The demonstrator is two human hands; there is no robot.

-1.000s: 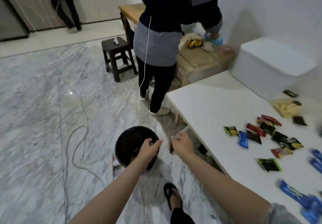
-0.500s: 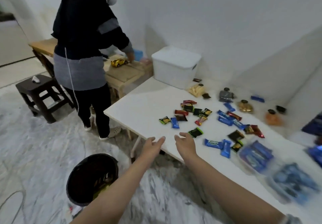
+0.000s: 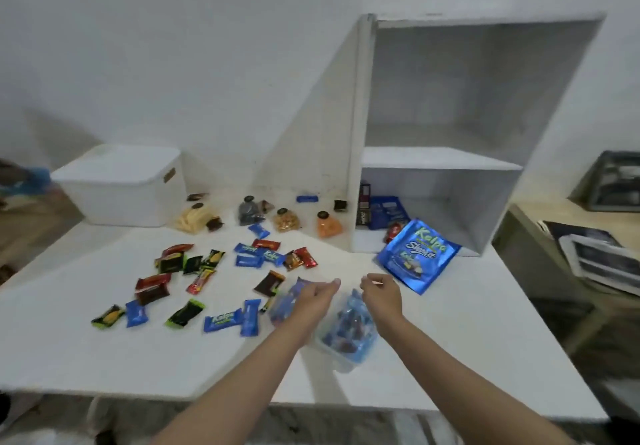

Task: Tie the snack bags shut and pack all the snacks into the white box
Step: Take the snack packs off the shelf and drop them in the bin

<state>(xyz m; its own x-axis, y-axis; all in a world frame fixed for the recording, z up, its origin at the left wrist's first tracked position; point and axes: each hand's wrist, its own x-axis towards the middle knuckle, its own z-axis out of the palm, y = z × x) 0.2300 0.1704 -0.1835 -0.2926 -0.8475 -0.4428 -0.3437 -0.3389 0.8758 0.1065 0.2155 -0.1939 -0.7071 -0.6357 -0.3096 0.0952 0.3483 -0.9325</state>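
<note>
both hands (image 3: 313,297) now over the table (image 3: 450,340), above clear snack bags (image 3: 346,330)

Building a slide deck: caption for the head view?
Both hands reach over clear snack bags on a table; white box still lidded.

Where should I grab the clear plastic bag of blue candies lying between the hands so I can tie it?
Probably take the clear plastic bag of blue candies by its loose far end, nearest the fingertips, coming from above. The candies bulk up the near part; blur hides where the opening is. Right hand is nearest.
</note>
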